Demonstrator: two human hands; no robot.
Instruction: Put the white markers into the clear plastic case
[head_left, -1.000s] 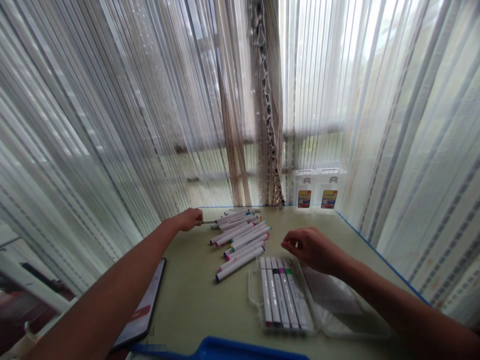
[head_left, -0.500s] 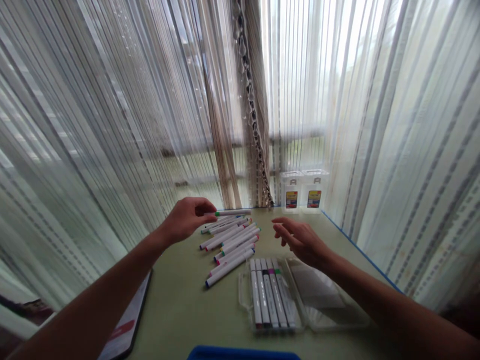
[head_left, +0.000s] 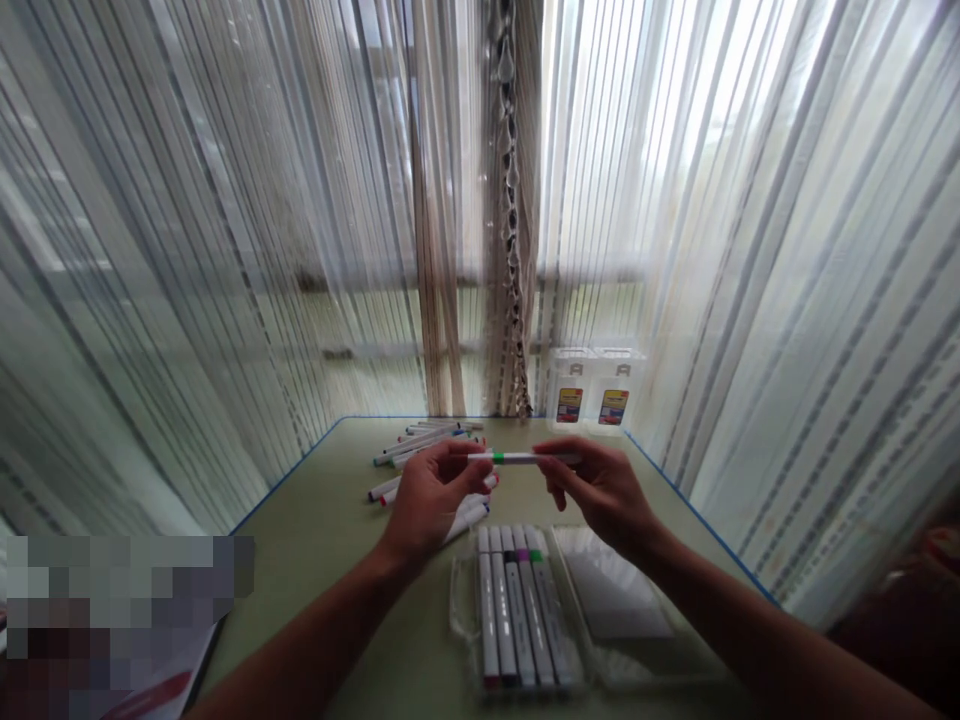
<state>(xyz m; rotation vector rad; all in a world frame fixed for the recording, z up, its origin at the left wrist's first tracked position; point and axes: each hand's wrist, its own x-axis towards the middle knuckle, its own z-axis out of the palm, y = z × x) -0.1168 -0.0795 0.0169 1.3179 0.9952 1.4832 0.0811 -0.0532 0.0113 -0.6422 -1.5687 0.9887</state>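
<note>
- Held one marker (head_left: 517,459) level in the air between both hands, above the bench (head_left: 300,560) and farther back than the clear case (head_left: 568,610).
- Pinched at one end, just beside the green band, by the thumb and fingers of the left hand (head_left: 433,490).
- Gripped on the barrel by the thumb and forefinger of the right hand (head_left: 602,485); kept clear of the lower fingers, bent beneath.
- Looked light and stiff, and smooth enough to slide or roll in a loose pinch; judged sturdy rather than fragile.
- Seemed best taken by the middle of the barrel, or near both ends for steadiness; seemed to need only a light pinch.
- Saw loose markers (head_left: 420,440) lying on the bench behind and beneath the left hand, partly hidden by it.
- Saw five markers in a row (head_left: 517,610) in the case, and the lid (head_left: 622,590) folded out flat to the right.
- Differed from half a second ago: held then by the left hand alone, over the back of the loose markers, well apart from a right hand with nothing in its fingers.
- Brought since then to the middle, and into the grasp of both hands.
- Found the same five markers in the case in both views.
</note>
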